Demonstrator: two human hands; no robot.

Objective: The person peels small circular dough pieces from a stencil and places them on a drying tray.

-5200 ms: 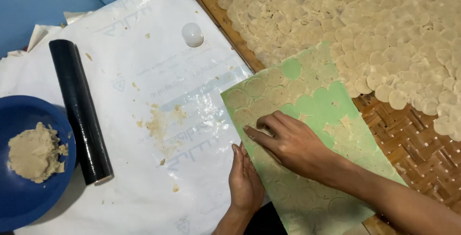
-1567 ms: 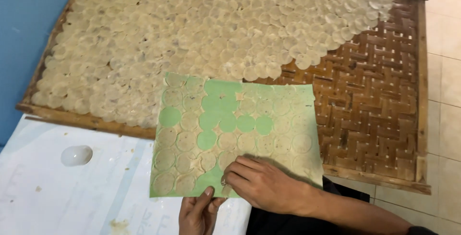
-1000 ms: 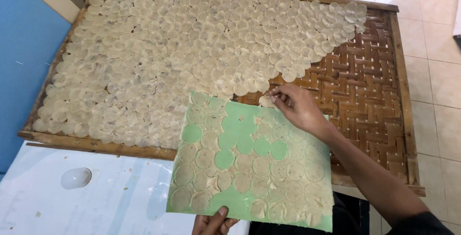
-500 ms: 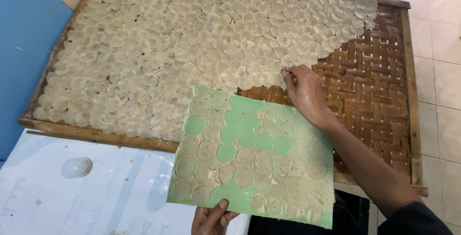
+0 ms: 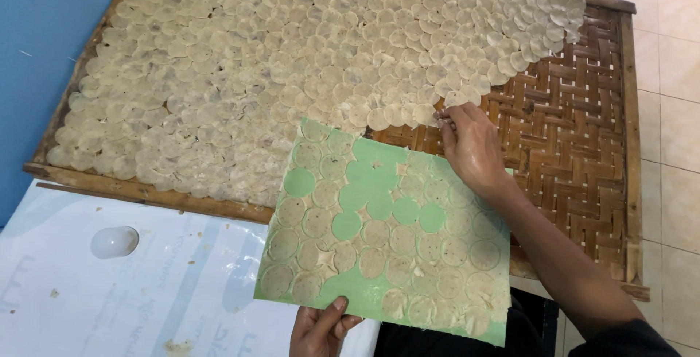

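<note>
From the head camera, looking straight down, the right hand (image 5: 472, 147) reaches out over a woven bamboo drying tray (image 5: 576, 145), its fingers (image 5: 446, 125) drawn together and pinching a thin, pale dough disc (image 5: 456, 99) at the ragged edge of the discs already laid there. Beyond those fingertips and off to their left, the laid-out discs (image 5: 292, 58) overlap like scales and cover most of the tray; to the right of the fingers the brown basket weave lies bare, running to the tray's wooden frame (image 5: 633, 145). Just below the right hand's wrist sits a green sheet (image 5: 364, 204), tilted a little, its far corner resting over the tray's near rail. It carries rows of cut dough rounds, with round green gaps in its middle where the sheet shows through. The left hand (image 5: 321, 328) holds this sheet at its near edge, thumb on top and pressed down on the green, the other fingers tucked underneath and out of sight. Left of that hand lies a white plastic-covered work surface (image 5: 109, 299) with faint pale-blue markings, a few crumbs of dough, and a small, clear domed object (image 5: 114, 241) lying on it. A blue surface (image 5: 36, 51) shows past the tray's left side, and pale floor tiles (image 5: 674, 72) past its right side.
</note>
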